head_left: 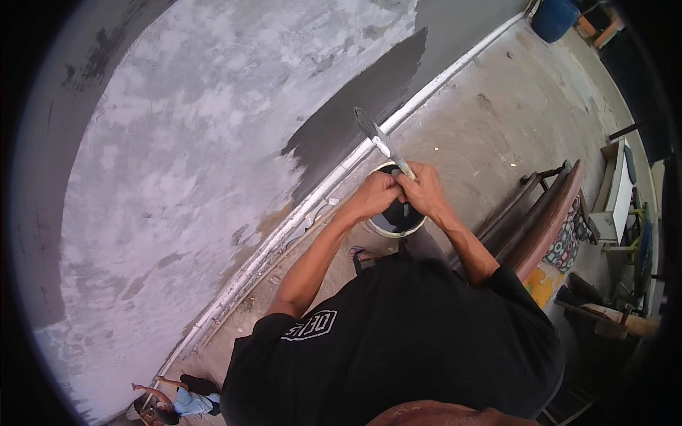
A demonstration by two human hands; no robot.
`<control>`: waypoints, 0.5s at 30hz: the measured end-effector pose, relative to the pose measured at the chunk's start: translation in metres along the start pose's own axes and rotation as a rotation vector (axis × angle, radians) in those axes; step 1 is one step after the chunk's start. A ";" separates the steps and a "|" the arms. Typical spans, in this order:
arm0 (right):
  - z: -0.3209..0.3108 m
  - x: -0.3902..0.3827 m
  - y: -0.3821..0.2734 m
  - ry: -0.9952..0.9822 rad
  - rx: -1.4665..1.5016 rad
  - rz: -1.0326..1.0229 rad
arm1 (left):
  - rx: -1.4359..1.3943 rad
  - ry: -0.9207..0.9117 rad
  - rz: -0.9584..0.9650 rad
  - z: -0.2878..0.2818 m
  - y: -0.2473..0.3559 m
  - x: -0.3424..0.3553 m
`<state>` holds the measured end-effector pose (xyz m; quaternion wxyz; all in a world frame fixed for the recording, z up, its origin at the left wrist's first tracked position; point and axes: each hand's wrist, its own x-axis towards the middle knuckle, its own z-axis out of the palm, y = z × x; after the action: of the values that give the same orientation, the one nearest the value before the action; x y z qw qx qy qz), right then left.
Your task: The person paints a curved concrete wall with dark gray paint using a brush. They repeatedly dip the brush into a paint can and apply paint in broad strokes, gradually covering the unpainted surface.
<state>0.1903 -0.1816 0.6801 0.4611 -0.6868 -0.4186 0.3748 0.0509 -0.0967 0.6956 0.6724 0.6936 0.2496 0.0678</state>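
Note:
My right hand is closed around the handle of a paintbrush, whose dark, paint-coated bristles point up and to the left toward the wall. Just beside it, my left hand has its fingers curled in, close against the right hand; what they grip, if anything, is hidden. Below both hands is a round bucket with a pale rim and dark grey paint inside. Parts of the bucket's rim are hidden behind my hands.
The patchy pale wall carries a dark grey painted area. A white pipe runs along its base. Right stand a wooden bench, a patterned cushion and a blue barrel. Another person is at lower left.

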 end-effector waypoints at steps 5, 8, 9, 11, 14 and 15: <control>0.021 0.016 -0.009 0.001 -0.011 0.018 | 0.084 0.184 -0.112 -0.003 -0.019 -0.009; 0.025 0.034 -0.017 0.023 -0.045 -0.080 | 0.107 0.269 -0.173 -0.004 0.001 -0.022; 0.023 0.044 -0.018 0.074 -0.114 -0.211 | 0.102 0.318 -0.204 -0.009 0.007 -0.025; 0.011 0.063 -0.020 0.082 -0.161 -0.349 | 0.080 0.404 -0.278 -0.015 0.011 -0.035; -0.037 0.091 -0.031 -0.036 -0.178 -0.408 | -0.132 0.476 -0.326 -0.022 0.011 -0.043; -0.055 0.096 -0.041 -0.076 -0.220 -0.444 | -0.241 0.492 -0.344 -0.021 0.012 -0.048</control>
<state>0.2659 -0.1015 0.7226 0.4385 -0.6095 -0.6144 0.2422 0.0032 -0.0981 0.7206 0.6708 0.5193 0.5084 0.1481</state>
